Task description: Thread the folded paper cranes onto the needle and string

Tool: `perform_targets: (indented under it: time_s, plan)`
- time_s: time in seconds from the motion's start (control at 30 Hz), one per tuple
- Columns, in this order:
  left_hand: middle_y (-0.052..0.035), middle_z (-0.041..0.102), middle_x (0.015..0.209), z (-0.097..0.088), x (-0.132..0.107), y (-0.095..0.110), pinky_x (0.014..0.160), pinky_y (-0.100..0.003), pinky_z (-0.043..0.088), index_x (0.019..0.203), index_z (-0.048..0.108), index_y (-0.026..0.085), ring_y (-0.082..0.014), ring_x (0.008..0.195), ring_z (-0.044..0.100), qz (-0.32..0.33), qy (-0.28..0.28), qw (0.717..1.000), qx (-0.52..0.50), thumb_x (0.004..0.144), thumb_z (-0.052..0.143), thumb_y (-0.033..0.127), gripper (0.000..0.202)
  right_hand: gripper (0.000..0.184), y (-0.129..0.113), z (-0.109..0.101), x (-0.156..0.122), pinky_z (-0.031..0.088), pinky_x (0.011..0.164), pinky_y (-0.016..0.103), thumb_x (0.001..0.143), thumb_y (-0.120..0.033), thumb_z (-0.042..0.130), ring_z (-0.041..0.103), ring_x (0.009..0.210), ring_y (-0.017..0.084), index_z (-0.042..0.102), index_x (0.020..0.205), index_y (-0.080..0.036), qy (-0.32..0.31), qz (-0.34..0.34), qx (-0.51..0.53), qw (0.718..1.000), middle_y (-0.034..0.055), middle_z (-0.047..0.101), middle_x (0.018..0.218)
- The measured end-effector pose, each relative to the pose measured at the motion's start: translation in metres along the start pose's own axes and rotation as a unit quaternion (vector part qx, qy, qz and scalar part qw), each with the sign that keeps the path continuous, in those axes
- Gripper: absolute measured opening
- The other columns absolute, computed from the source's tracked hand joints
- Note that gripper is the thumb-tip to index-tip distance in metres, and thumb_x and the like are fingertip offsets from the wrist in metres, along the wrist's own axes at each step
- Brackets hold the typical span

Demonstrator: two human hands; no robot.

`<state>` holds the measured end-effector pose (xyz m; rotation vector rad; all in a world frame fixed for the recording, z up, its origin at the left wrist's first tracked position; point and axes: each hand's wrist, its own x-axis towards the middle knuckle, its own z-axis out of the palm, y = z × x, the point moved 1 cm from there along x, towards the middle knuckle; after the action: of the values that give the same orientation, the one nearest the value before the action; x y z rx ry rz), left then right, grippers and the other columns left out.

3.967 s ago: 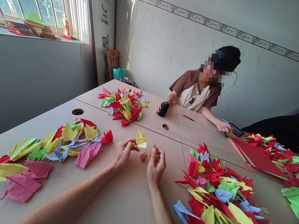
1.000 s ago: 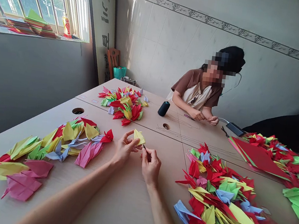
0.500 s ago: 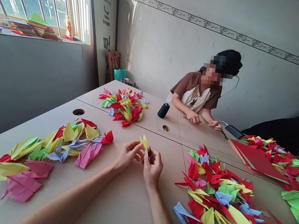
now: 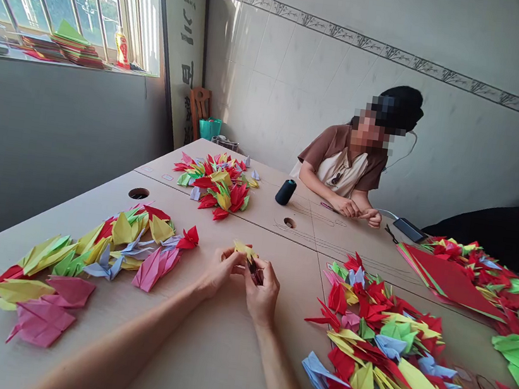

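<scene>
My left hand (image 4: 221,269) pinches a small yellow paper crane (image 4: 243,249) above the middle of the table. Close against it, my right hand (image 4: 262,289) is closed around small dark thread snips (image 4: 254,272), whose pointed end meets the yellow paper. Fingers hide most of the snips and the lower part of the crane. To the left of my hands lies a curved row of folded paper cranes (image 4: 110,258) in pink, yellow, blue, green and red. A large heap of similar cranes (image 4: 377,350) covers the table to the right.
A dark thread spool (image 4: 285,192) stands beyond my hands, near a round table hole (image 4: 289,223). Another crane pile (image 4: 220,183) lies at the back left. Across the table sits a co-worker (image 4: 347,161), hands together. Red paper sheets (image 4: 449,280) lie at right.
Both my hands have dipped slightly, and the yellow crane has tilted lower against the snips. The co-worker's hands have come together.
</scene>
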<state>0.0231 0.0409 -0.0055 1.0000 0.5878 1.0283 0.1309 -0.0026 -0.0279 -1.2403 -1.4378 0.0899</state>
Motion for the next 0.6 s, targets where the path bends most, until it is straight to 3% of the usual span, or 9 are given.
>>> perform_targets:
  time_s: [0.23,0.4,0.6]
  plan:
    - [-0.0088,0.069,0.085,-0.009,0.009,-0.004,0.064,-0.024,0.051,0.09,0.064,0.011,-0.0158,0.073,0.065,-0.001,0.056,0.994,-0.095,0.073,0.066,0.028,0.024,0.027,-0.004,0.0,0.001,0.052,0.067,0.027,0.084,-0.03,0.056,0.062,0.077,0.015,0.057,0.108,-0.019,-0.007,0.022,0.005,1.0,0.0064,0.063,0.093]
    - [-0.0072,0.067,0.08,-0.014,0.012,0.0,0.054,-0.016,0.05,0.088,0.064,0.01,-0.01,0.062,0.063,-0.039,0.085,0.988,-0.123,0.069,0.072,0.026,0.026,0.021,-0.009,-0.002,0.003,0.049,0.062,0.024,0.087,-0.033,0.053,0.059,0.067,0.013,0.06,0.099,-0.017,-0.01,0.03,-0.005,0.999,0.0051,0.064,0.084]
    - [-0.0066,0.067,0.077,-0.014,0.012,-0.001,0.053,-0.017,0.051,0.085,0.063,0.01,-0.0087,0.058,0.06,-0.052,0.078,0.988,-0.122,0.072,0.069,0.025,0.021,0.02,-0.007,-0.002,0.003,0.049,0.064,0.023,0.088,-0.032,0.051,0.06,0.068,0.013,0.061,0.095,-0.016,-0.021,0.008,-0.033,0.999,0.0043,0.064,0.079]
